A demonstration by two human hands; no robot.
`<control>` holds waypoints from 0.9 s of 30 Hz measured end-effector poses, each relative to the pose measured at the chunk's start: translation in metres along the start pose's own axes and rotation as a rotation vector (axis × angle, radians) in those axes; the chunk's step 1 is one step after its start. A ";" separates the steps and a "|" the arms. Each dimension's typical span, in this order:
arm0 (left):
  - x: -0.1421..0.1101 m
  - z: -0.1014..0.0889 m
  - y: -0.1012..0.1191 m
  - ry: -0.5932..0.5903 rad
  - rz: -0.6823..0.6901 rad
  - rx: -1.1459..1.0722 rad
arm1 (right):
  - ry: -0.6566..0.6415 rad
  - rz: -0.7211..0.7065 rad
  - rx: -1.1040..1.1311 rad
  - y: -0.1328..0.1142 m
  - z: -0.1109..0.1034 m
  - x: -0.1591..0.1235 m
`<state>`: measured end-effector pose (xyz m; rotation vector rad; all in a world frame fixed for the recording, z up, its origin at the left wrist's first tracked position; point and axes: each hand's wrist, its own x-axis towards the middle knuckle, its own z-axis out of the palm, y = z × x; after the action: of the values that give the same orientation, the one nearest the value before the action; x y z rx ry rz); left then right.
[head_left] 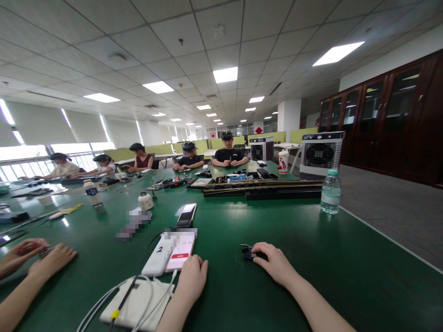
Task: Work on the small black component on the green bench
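My left hand (192,279) rests on the green table by the lower right edge of a phone (180,253) with a lit screen and a red button. Its fingers are loosely curled together, and nothing shows in them. Further right, my right hand (273,263) lies low over the table, thumb and fingers closed on a small black part (248,252). A thin metal piece sticks out from that part to the left; its exact kind is unclear.
Beside the phone are a white power bank (155,256), another device (187,214), cables and a white box (121,306). A water bottle (331,192) stands right; long dark strips (284,190) lie ahead. Another person's hands (51,260) work at left; several people sit beyond.
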<state>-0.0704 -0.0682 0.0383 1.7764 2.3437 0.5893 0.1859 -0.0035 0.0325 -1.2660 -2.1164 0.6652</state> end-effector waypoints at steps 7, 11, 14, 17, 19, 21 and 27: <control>0.000 0.005 0.034 -0.068 0.075 -0.008 | 0.000 -0.016 0.011 0.005 0.003 0.001; 0.012 0.023 0.073 -0.063 0.322 -0.177 | -0.014 -0.017 -0.007 0.005 0.001 0.005; 0.025 0.043 0.092 -0.200 0.454 -0.308 | -0.053 -0.019 -0.009 0.004 0.000 0.007; 0.032 0.059 0.092 -0.292 0.488 -0.386 | -0.043 -0.010 -0.011 0.005 0.001 0.006; 0.032 0.065 0.085 -0.321 0.526 -0.423 | -0.008 -0.022 -0.007 0.005 0.002 0.003; 0.031 0.067 0.077 -0.332 0.528 -0.422 | -0.010 -0.008 -0.004 0.004 0.002 0.000; 0.030 0.068 0.073 -0.206 0.536 -0.393 | 0.013 0.018 -0.003 0.003 0.002 -0.003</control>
<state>0.0091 -0.0081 0.0085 2.1330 1.4827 0.8169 0.1875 -0.0050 0.0285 -1.2893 -2.0988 0.6595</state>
